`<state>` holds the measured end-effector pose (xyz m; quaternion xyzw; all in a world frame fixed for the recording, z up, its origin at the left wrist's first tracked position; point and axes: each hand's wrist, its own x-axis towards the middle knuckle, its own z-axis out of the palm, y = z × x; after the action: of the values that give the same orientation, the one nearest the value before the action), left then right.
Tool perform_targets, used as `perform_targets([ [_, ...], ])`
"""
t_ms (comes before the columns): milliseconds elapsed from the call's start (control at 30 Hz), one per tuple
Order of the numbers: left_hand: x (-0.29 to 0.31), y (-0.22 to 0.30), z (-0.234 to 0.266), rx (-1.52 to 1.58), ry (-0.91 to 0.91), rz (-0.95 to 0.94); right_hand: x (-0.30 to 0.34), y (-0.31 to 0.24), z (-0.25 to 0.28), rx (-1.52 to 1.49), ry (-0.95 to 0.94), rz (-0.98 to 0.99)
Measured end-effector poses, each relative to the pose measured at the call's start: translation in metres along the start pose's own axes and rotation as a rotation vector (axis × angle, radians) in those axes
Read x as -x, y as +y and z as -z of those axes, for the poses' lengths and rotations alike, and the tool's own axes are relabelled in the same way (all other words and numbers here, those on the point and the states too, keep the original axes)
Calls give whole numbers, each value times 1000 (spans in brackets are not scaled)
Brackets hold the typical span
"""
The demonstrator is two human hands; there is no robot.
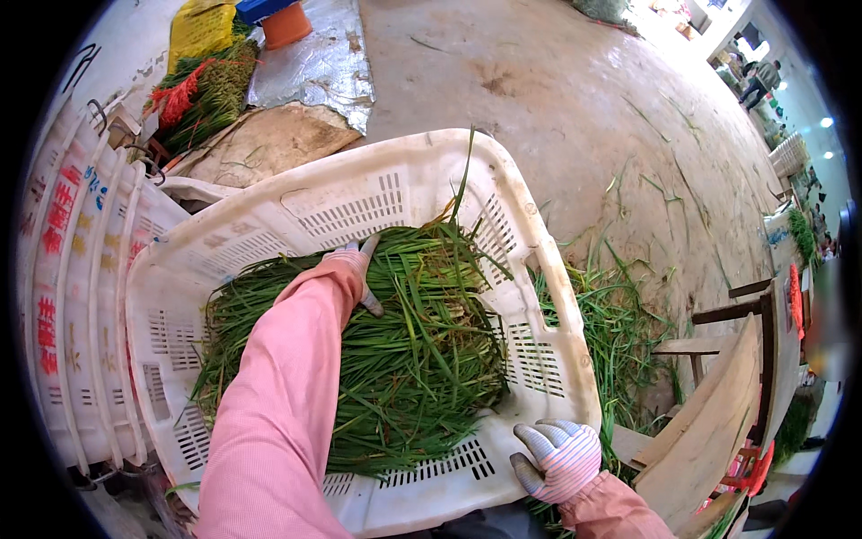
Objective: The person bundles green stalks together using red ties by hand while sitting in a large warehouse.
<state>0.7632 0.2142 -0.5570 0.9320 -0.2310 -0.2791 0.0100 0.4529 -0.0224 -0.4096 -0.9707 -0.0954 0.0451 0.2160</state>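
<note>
A large white plastic basket (395,144) with slotted walls stands in front of me, holding a thick heap of long, narrow green leaves (422,359) that look like chives. My left hand (364,269), gloved under a pink sleeve, reaches into the basket and rests on the heap. Its visible fingers are spread; part of the hand is hidden by the sleeve. At the near right corner, my right hand (561,458), in a striped glove with grey fingertips, grips the basket's rim.
Nested white baskets (81,296) stand at the left. Loose leaves (620,332) litter the floor right of my basket, near a wooden bench (709,404). Tied green bundles (206,99) lie at the far left beside silver sheeting (314,72). A person (763,83) stands far right.
</note>
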Motion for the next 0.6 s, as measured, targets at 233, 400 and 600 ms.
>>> perform_targets([
  [233,32,28,11,-20,-139,46,2,-5,8,3,51,3],
  [400,76,31,-33,-55,214,10,0,-7,6,-23,39,-31],
  [600,82,32,-38,185,262,101,3,-4,2,32,0,-30],
])
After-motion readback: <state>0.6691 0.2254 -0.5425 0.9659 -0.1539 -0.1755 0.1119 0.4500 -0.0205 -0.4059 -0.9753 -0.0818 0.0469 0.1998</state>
